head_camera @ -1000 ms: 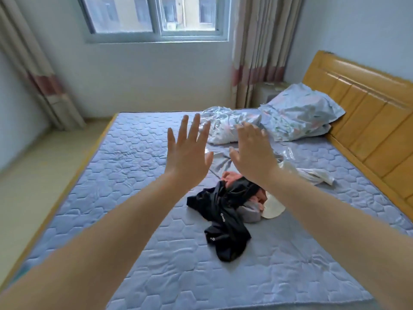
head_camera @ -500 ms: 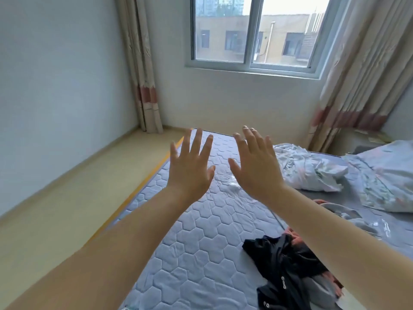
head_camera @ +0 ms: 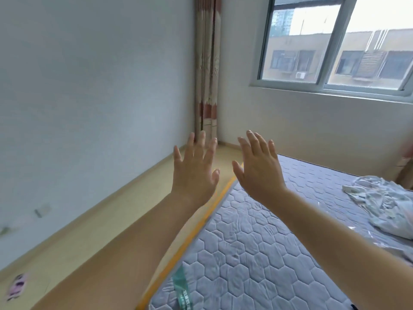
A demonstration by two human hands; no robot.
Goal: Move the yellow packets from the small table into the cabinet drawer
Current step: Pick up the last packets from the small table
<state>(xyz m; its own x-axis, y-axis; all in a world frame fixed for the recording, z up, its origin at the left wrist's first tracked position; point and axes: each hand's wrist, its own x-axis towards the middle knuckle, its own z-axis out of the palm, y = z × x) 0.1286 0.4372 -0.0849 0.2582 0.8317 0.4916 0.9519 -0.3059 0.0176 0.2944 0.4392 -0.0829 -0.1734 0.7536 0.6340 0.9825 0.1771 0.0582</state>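
Holding both palms out with nothing gripped, fingers (head_camera: 202,144) straight and spread apart on the left hand (head_camera: 194,173) and the right hand (head_camera: 257,171), which hover side by side without touching at frame centre.

Task looks not started: no yellow packets, small table or cabinet drawer in view, so their whereabouts can't be told, and every packet is left to move. Bare forearms run in from 6 and 4 o'clock. Quilted grey mattress (head_camera: 268,253) fills 5 o'clock, crumpled floral bedding (head_camera: 384,204) at 3, pale floor (head_camera: 100,231) at 8, curtain (head_camera: 205,63) at 12, window (head_camera: 335,52) at 1. Only writing: pale characters on a green tag (head_camera: 182,287) on the mattress at 6, too blurred to read.
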